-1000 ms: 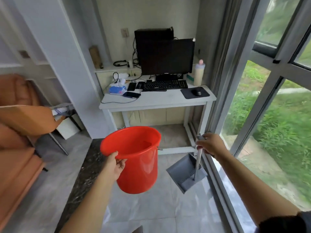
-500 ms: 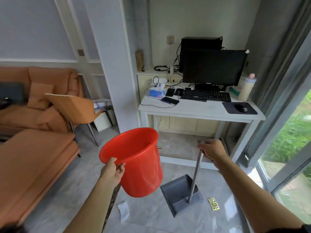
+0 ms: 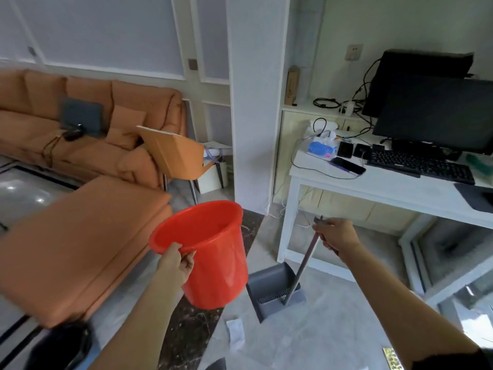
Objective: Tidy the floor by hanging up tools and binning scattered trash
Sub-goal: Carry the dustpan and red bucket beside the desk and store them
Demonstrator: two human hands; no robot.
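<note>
My left hand (image 3: 176, 264) grips the near rim of a red plastic bucket (image 3: 213, 252), held in the air and tilted toward me. My right hand (image 3: 337, 235) is closed around the top of a long metal handle; a grey dustpan (image 3: 274, 289) hangs from it just above the floor, right of the bucket. A white scrap of paper (image 3: 236, 331) lies on the floor below the dustpan. A small yellow wrapper (image 3: 392, 359) lies near the bottom right edge.
An orange sofa (image 3: 80, 231) fills the left side, with an orange chair (image 3: 173, 153) behind it. A white pillar (image 3: 256, 102) stands ahead. A white desk (image 3: 386, 188) with monitor and keyboard is on the right. A dark object (image 3: 66, 343) sits on the floor at bottom left.
My view has swung left, away from the window toward the sofa. Bucket and dustpan stay held in the same hands; the paper scrap and wrapper on the floor have come into view.
</note>
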